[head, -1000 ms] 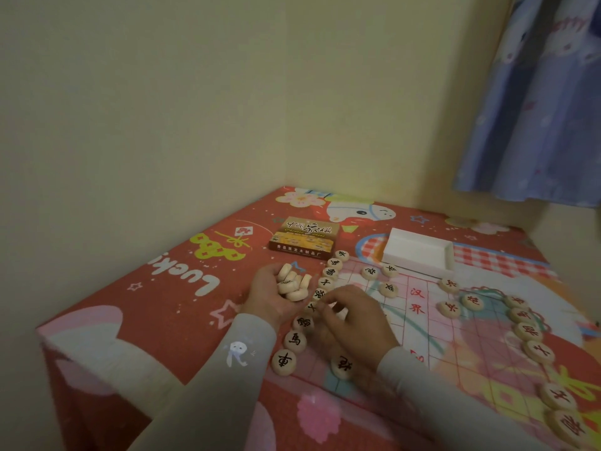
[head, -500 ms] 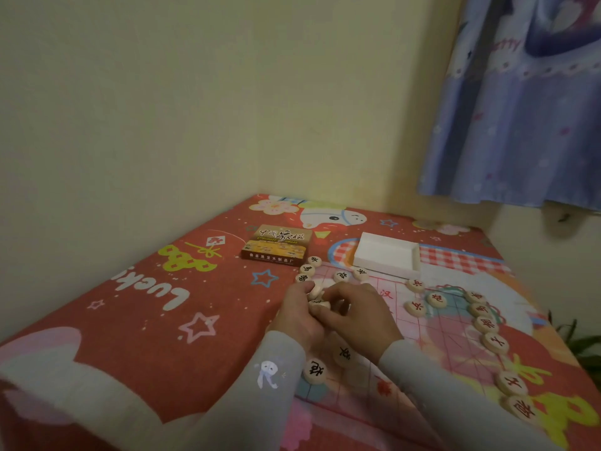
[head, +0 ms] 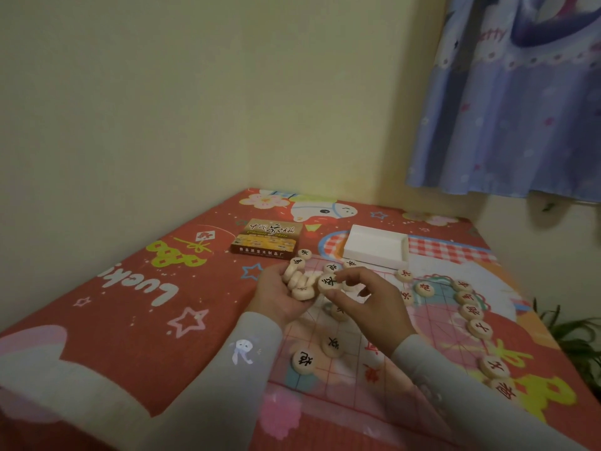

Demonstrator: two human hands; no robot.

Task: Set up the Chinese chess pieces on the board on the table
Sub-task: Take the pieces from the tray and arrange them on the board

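The left hand [head: 276, 297] cups a cluster of spare pieces [head: 300, 283]; the right hand [head: 367, 301] pinches one piece [head: 327, 283] above the board [head: 354, 369], near the surface's far left corner. Read the character first, then seat the piece squarely on its intersection, clear of neighbours.

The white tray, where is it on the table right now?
In the head view the white tray sits at the far edge of the chess board, right of the chess box, with the nearest pieces just in front of it.
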